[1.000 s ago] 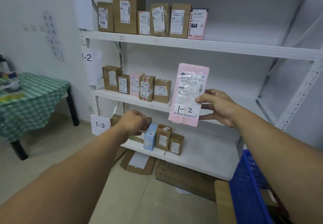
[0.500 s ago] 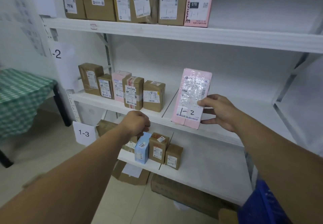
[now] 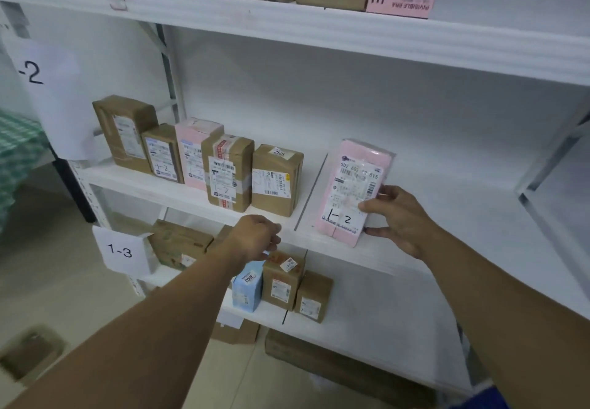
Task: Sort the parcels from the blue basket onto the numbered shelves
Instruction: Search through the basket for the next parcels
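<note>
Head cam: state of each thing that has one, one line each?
pink parcel: upright on the middle shelf, label facing out, apart from the row.
right hand: pinches the pink parcel's right edge.
left hand: fingers curled, hovers at the shelf's front edge; whether it holds anything is hidden.
row of five parcels: upright, side by side, untouched.
blue box: upright on the lower shelf.

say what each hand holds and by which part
The right hand pinches the pink parcel marked 1-2 at its lower right edge. The left hand is curled, with nothing visible in it.
</note>
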